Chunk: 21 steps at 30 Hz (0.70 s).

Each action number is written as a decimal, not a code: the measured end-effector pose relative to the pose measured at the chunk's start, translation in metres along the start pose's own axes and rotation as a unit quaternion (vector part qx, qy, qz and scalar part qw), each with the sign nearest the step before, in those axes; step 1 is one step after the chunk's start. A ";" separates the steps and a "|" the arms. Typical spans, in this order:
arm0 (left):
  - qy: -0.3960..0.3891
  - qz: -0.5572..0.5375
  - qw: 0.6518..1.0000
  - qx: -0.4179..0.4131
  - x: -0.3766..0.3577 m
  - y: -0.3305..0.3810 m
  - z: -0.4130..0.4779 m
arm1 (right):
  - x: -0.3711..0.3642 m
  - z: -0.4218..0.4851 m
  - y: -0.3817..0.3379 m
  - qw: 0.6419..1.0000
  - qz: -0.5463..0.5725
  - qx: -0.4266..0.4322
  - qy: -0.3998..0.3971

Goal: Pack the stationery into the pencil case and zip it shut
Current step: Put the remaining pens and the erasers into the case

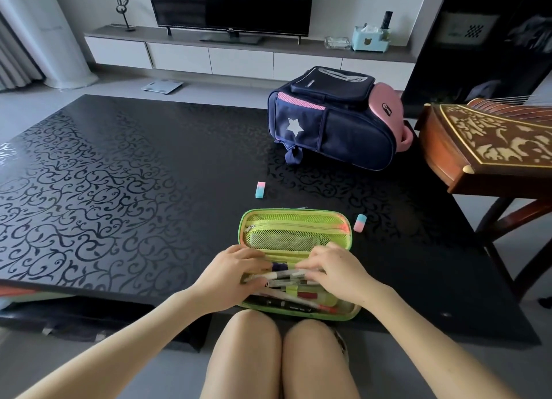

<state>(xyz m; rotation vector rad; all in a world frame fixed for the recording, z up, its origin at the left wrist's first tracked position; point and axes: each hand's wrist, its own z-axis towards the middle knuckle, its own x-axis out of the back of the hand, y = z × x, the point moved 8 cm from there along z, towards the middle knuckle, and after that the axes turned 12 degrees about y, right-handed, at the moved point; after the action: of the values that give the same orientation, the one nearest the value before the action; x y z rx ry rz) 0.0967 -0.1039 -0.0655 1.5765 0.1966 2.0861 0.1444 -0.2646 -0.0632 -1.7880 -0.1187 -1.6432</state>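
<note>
A green pencil case [294, 219] lies open at the near edge of the black table, its mesh-pocket lid folded away from me. Several pens and markers [286, 301] lie in its lower half. My left hand [236, 267] and my right hand [334, 268] are both over the case, fingers curled onto a bundle of white pens [286, 274] held between them. A pink-and-blue eraser [260, 189] lies on the table beyond the case. A second one [360, 222] sits just right of the lid.
A navy and pink backpack [334, 121] lies at the back right of the patterned black table [104, 189]. A carved wooden instrument on a stand [490, 147] juts in from the right. My knees are under the table's near edge.
</note>
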 end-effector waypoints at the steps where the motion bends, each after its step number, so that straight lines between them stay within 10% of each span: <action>1: -0.002 -0.004 1.000 0.003 -0.002 0.000 -0.001 | -0.002 -0.001 -0.001 1.000 -0.006 0.008 -0.005; 6: 0.012 -0.039 0.997 0.058 0.006 -0.017 0.007 | 0.004 0.000 -0.010 0.998 -0.033 0.046 -0.006; 11: 0.074 -0.024 0.969 0.236 0.019 -0.065 0.039 | 0.055 0.022 0.029 0.978 0.001 -0.049 0.201; 15: 0.013 -0.196 0.908 0.370 -0.002 -0.080 0.067 | 0.073 0.048 0.054 0.971 0.020 -0.109 0.212; 21: -0.064 -0.282 0.918 0.272 0.030 -0.062 0.080 | 0.081 0.109 0.068 0.985 0.008 -0.127 0.116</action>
<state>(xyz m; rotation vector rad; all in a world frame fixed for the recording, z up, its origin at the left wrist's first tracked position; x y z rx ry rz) 0.1846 -0.0511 -0.0402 1.6778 1.1231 1.5314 0.2860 -0.2879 -0.0137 -1.7566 0.2187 -1.9107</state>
